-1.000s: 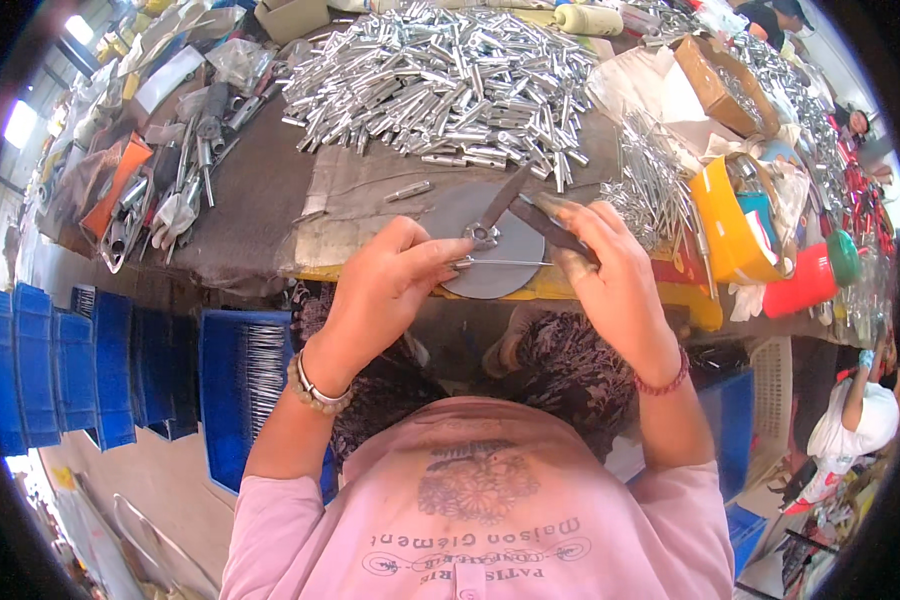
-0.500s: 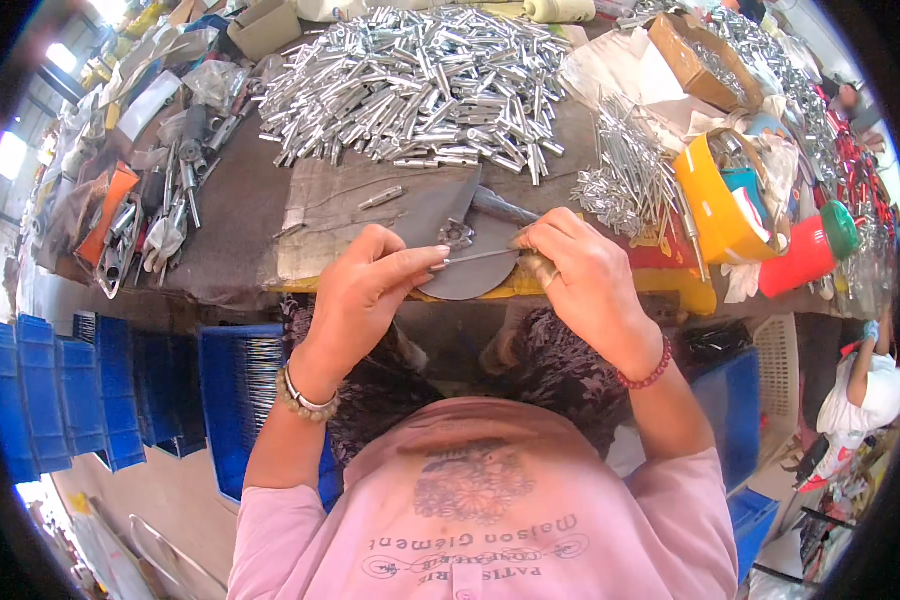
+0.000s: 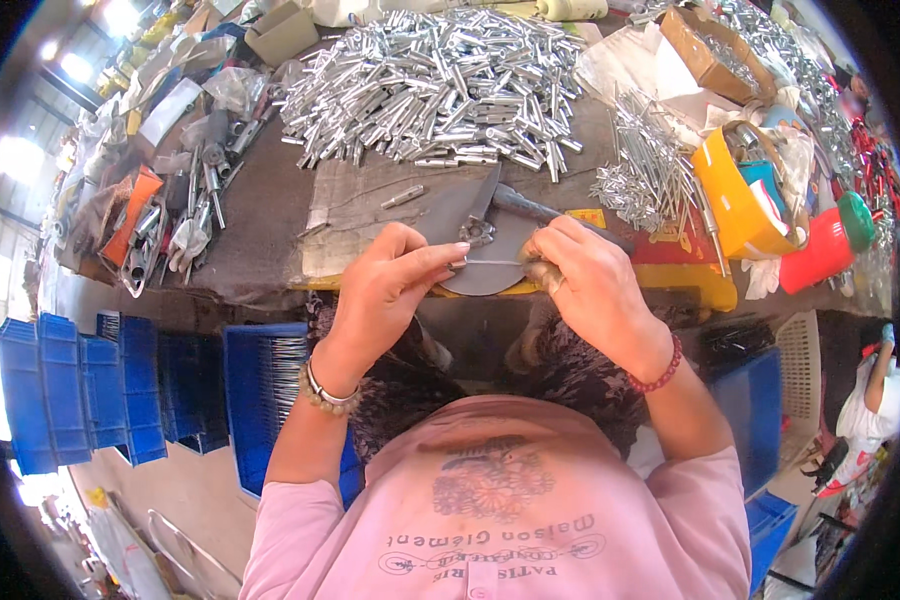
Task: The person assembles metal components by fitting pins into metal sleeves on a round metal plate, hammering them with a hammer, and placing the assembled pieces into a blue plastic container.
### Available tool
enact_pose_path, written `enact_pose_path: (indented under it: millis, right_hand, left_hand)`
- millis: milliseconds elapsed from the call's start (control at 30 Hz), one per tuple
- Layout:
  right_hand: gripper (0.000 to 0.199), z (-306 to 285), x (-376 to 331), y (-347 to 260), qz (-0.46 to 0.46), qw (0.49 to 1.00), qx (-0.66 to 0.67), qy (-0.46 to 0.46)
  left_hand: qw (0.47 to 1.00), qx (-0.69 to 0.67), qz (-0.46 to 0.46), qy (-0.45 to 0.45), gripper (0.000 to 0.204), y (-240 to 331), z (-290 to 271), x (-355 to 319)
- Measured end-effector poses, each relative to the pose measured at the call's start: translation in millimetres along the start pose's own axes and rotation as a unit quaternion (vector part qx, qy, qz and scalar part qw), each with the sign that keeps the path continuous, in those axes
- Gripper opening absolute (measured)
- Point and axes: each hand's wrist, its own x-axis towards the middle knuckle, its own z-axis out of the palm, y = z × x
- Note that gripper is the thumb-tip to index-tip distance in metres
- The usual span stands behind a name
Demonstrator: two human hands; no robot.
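A thin silvery metal rod [image 3: 498,263] spans the gap between my hands, roughly level. My left hand [image 3: 390,285] pinches its left end between thumb and fingertips. My right hand [image 3: 592,280] has its fingers closed around the other end, which they hide. Beneath the rod lies a dark grey, round-edged plate [image 3: 478,282] at the table's near edge. On the plate, just beyond the rod, stands a small metal fitting [image 3: 477,232] with an opening. A dark round bar [image 3: 528,207] slants behind my right hand, partly covered by it.
A big heap of short metal tubes [image 3: 430,90] covers the far middle of the table, with one loose tube [image 3: 402,196] nearer. Thin rods [image 3: 655,150] lie right, beside a yellow container [image 3: 735,200] and red container [image 3: 812,252]. Blue bins [image 3: 245,400] stand below left.
The whole view has shifted slightly, so everything sits a little farther right. Both hands keep their hold on the rod, which looks more level now.
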Motion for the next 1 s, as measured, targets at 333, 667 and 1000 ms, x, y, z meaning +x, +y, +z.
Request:
enact_pose_path:
  millis: [333,667,1000]
  right_hand:
    - [0.014,5.6,5.7,-0.6,-0.064,0.997,-0.05,0.009]
    - [0.013,7.2,10.7,-1.3,-0.093,0.993,-0.072,-0.007]
    - [0.024,0.1,12.8,8.6,-0.065,0.979,-0.159,0.108]
  left_hand:
    - [0.998,0.034,0.037,0.04,0.036,-5.4,1.1,-2.6]
    - [0.999,0.016,0.027,0.028,0.04,-7.3,0.6,-5.2]
    - [0.994,0.035,0.082,0.065,0.03,-14.5,4.9,-6.4]
